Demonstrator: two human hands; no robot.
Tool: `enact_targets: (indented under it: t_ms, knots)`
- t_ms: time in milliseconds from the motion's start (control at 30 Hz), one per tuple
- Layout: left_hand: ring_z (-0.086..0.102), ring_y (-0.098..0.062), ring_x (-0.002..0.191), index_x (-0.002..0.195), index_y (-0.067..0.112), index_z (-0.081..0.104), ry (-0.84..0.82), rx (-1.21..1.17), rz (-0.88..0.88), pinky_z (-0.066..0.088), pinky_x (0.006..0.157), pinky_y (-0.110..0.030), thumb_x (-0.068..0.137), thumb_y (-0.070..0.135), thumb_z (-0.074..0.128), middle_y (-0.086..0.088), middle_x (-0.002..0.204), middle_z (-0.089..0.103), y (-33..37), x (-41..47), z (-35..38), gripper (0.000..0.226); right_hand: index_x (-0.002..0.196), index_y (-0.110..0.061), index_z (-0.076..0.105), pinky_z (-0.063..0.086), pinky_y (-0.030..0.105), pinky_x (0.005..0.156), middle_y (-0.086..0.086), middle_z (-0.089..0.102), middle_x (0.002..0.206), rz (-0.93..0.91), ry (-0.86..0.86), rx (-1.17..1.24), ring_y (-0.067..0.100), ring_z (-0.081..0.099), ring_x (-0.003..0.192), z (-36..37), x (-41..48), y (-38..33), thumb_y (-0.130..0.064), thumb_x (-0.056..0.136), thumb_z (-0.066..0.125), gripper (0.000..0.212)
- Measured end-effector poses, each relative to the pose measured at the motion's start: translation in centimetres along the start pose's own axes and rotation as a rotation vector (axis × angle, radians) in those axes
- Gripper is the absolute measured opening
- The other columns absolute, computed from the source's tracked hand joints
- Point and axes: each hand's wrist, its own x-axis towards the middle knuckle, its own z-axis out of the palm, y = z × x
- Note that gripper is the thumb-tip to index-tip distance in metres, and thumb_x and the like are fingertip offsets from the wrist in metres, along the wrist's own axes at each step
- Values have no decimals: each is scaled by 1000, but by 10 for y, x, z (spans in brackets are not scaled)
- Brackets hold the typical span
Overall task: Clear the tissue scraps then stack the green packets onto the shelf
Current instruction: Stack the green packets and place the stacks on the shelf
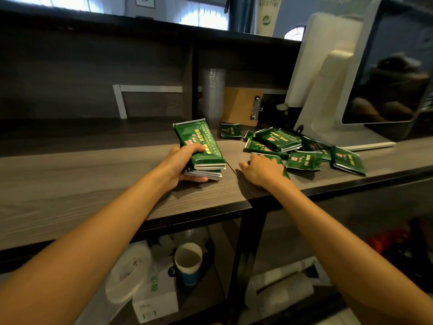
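Observation:
My left hand (181, 164) grips a stack of green packets (199, 143), thumb on top, just above the wooden counter (82, 184). My right hand (262, 170) lies on a single green packet (282, 166) on the counter, fingers curled over it. A loose heap of several more green packets (281, 139) spreads to the right, up to one at the far right (348, 160). Another small packet (230, 130) lies by itself further back. No tissue scraps show on the counter.
A white screen stand (328, 90) and dark monitor (393, 73) stand at the right. A stack of clear cups (213, 95) and a clipboard (241, 106) stand in the back cubby. Below the counter are a paper cup (188, 261), a tissue box (155, 299) and a paper roll (127, 270).

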Motion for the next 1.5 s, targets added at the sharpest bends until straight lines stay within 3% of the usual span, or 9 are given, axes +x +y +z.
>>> enact_targets:
  t_ms: [133,267,500,667,833,1033,1167,1367,1500]
  knots:
    - [66,-21,69,110,6,58,71,-44,21,51,39,-25,87,21,61,-11,86,67,-1,2,-7,28,136,-7,42,37,42,103,19,45,140,-268,-30,228,37,42,127,-1,0,-20,-16,99,33,39]
    - [65,-22,65,89,8,59,192,-74,63,52,38,-26,86,19,61,-10,79,66,4,7,-23,12,143,-10,35,30,33,108,11,35,149,-431,-89,455,27,31,138,-3,0,-43,11,89,38,58]
    - [67,-23,68,110,-1,55,352,-99,170,53,40,-28,83,20,65,-13,91,67,11,24,-53,35,146,-12,23,38,35,101,12,40,145,-296,-53,372,28,41,130,-3,19,-62,-33,87,64,76]
    - [66,-24,67,117,-2,54,408,-137,169,52,39,-28,81,21,66,-15,97,66,7,34,-70,44,139,-11,33,45,41,96,16,50,134,-338,3,447,30,51,118,2,26,-75,-26,81,72,72]
    - [67,-24,67,119,1,52,448,-179,141,50,37,-26,81,22,67,-16,102,66,8,33,-76,46,135,-10,38,38,24,79,9,46,137,-325,17,528,21,48,117,0,37,-97,-20,79,75,68]
    - [67,-27,76,121,5,48,490,-152,137,50,39,-26,78,24,68,-16,109,62,9,38,-84,51,99,-9,51,41,22,60,3,53,95,-161,120,983,16,51,84,7,52,-107,-1,88,57,16]
    - [66,-29,81,119,6,46,472,-84,137,51,40,-27,78,25,68,-16,111,60,8,39,-78,50,71,-12,55,44,18,62,2,54,74,-184,51,1379,16,55,76,-1,51,-97,16,79,53,29]
    - [66,-24,80,113,10,44,333,-31,117,54,42,-29,85,26,64,-11,103,62,9,27,-68,39,108,-12,57,48,34,96,9,61,112,-305,-68,1467,23,60,105,1,38,-103,11,77,64,39]
    - [68,-18,64,124,7,41,303,4,131,51,41,-28,86,43,60,-11,104,64,8,21,-63,56,126,-10,42,52,35,89,6,62,100,-344,-67,1432,16,63,87,2,27,-104,6,79,68,56]
